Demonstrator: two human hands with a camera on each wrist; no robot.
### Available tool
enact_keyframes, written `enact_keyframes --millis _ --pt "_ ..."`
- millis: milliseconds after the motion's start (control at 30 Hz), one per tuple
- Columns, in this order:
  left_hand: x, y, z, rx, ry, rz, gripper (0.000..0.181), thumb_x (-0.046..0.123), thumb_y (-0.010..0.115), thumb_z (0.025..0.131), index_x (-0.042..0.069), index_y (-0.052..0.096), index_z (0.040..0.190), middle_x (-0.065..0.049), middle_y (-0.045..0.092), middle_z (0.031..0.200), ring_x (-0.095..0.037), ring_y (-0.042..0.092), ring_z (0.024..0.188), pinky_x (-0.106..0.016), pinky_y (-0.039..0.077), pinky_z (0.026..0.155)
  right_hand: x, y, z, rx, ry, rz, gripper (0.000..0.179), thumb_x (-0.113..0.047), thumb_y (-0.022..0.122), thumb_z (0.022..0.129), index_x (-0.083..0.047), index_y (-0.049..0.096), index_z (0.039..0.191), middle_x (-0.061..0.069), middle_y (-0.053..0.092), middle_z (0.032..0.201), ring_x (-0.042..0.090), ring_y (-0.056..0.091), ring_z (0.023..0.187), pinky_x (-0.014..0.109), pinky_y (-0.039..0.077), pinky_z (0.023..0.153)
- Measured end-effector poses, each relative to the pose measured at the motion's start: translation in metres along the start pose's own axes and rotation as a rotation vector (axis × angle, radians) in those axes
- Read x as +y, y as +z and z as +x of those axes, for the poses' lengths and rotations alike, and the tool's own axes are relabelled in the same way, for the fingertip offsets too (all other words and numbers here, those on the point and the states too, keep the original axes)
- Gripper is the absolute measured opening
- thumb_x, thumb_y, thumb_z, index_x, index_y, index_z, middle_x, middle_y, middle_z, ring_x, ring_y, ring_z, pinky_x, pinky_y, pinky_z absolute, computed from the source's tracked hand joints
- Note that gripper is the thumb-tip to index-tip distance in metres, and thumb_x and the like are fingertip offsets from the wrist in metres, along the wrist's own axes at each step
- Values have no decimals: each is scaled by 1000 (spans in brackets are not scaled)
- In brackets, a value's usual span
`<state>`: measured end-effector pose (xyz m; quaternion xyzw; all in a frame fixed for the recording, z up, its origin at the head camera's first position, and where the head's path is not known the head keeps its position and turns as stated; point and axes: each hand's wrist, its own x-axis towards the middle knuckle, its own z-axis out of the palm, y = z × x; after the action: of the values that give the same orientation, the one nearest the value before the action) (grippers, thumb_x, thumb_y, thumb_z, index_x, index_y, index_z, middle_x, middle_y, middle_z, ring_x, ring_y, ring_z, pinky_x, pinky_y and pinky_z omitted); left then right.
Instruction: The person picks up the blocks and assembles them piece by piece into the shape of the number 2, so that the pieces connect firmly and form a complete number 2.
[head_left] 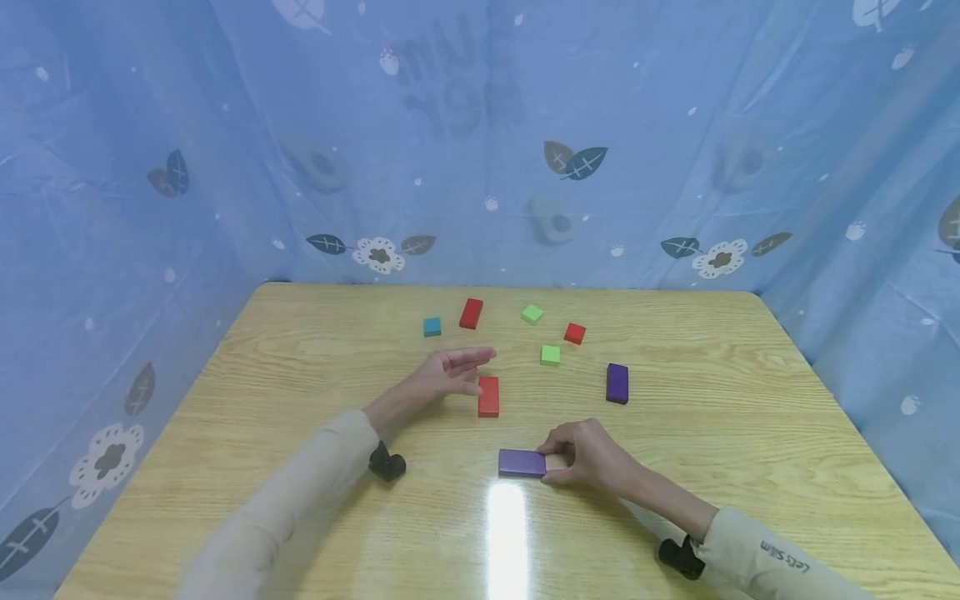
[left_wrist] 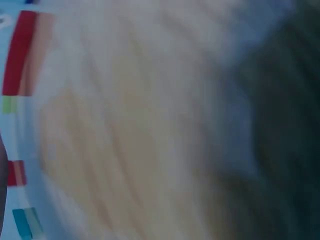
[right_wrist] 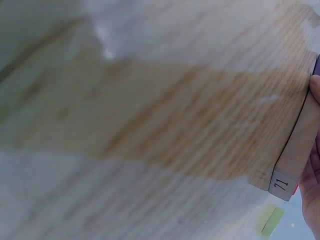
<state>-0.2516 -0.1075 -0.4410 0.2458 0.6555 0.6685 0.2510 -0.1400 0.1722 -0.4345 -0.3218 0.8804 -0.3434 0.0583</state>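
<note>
My right hand (head_left: 592, 457) pinches a low block (head_left: 522, 463) between thumb and fingers near the front middle of the table. Its left part is purple; pale wood shows at its right, between the fingers. Whether that is one piece or two, I cannot tell. In the right wrist view, the wooden side (right_wrist: 300, 142) shows, with "71" printed on the end. Fingers of my left hand (head_left: 450, 372) are extended, pointing right. Its thumb tip overlaps the edge of a red oblong block (head_left: 488, 397); contact is unclear.
Farther back lie a blue block (head_left: 432, 327), a second red oblong (head_left: 471, 313), two green blocks (head_left: 532, 314), (head_left: 551, 356) and a small red one (head_left: 574, 333). A dark purple oblong (head_left: 617, 383) is at the right. Blue curtain (head_left: 480, 167) surrounds the wooden table (head_left: 300, 375).
</note>
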Motion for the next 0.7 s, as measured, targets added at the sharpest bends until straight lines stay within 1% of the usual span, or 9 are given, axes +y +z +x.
enact_keyframes --millis 33,133,200,267,400,500,567,633,700 --pt "-1 0 0 -32 -9 62 66 -3 70 83 2 43 143 -12 42 148 -23 37 137 -34 29 112 0 0 0 0 1 0 26 -13 85 70 -7 75 93 -6 71 85 0 48 67 16 43 59" --pt "-3 2 -2 -86 -42 329 75 11 80 77 12 45 144 -1 43 147 -15 36 137 -31 28 113 0 0 0 5 -3 -4 26 -13 85 70 -8 75 93 -6 71 84 0 48 67 16 43 58" --pt "-4 3 -2 -91 -46 489 78 21 84 73 17 48 142 4 47 144 -10 37 135 -28 29 112 0 0 0 9 -4 -4 26 -13 85 70 -7 75 93 -6 71 84 0 49 67 16 44 59" --pt "-5 4 -2 -84 -36 588 77 26 85 72 18 50 140 6 49 142 -8 39 133 -27 31 110 0 0 -1 13 -12 -6 25 -13 85 70 -7 75 92 -5 71 85 0 50 68 17 45 60" --pt "-6 7 0 -68 5 640 73 26 85 73 11 53 137 0 53 138 -11 46 129 -26 35 108 0 -1 -1 17 -18 -5 26 -12 85 70 -6 75 93 -4 72 85 0 53 70 18 47 62" --pt "-2 8 2 -74 18 689 68 23 84 74 7 56 134 -3 56 133 -15 49 127 -26 38 106 0 0 -1 15 -17 0 26 -12 85 70 -7 75 93 -4 71 85 0 54 70 18 48 62" --pt "4 9 3 -86 6 689 63 20 84 75 6 59 131 -4 56 130 -17 50 124 -26 40 104 0 0 -1 14 -19 4 26 -13 85 70 -7 75 94 -4 72 85 0 55 70 18 48 62" --pt "11 9 5 -102 -8 642 60 14 83 75 5 60 129 -5 56 129 -19 50 123 -28 43 102 1 0 -1 12 -20 8 26 -13 84 71 -6 74 94 -4 72 85 0 55 70 18 48 61" --pt "17 9 8 -107 -21 614 59 12 83 75 6 61 129 -3 56 128 -19 49 124 -27 44 100 1 0 -1 12 -23 9 26 -13 84 71 -7 74 94 -4 72 85 1 56 70 18 48 61"
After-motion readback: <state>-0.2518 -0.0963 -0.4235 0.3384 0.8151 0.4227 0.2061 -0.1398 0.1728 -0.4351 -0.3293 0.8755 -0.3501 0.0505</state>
